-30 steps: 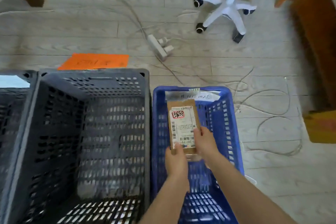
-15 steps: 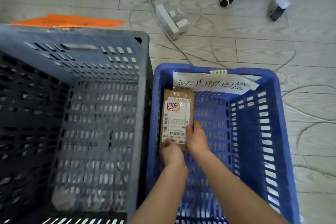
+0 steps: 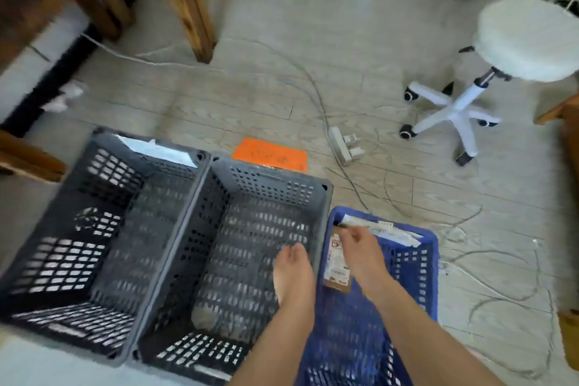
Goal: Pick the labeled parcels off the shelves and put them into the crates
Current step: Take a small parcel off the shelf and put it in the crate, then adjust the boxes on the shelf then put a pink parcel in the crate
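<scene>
The parcel (image 3: 337,260) stands on end against the blue crate (image 3: 429,276)'s left wall — long axis vertical. The right hand (image 3: 360,249) is nearer, fingers loose beside it; the left hand (image 3: 293,273) is empty, fingers straight.

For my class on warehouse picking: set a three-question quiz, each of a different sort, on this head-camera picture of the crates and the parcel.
1. True or false: the brown cardboard parcel with the white printed label is inside the blue plastic crate.
2. Multiple choice: how many dark grey perforated plastic crates stand to the left of the blue one? A) one B) two C) three
3. Short answer: which hand is over the nearer dark grey crate rather than the blue one?

Key
1. True; it leans against the crate's left wall.
2. B; the second is the far-left grey crate.
3. The left hand, holding nothing; the right hand is over the blue crate, beside the parcel.
</scene>
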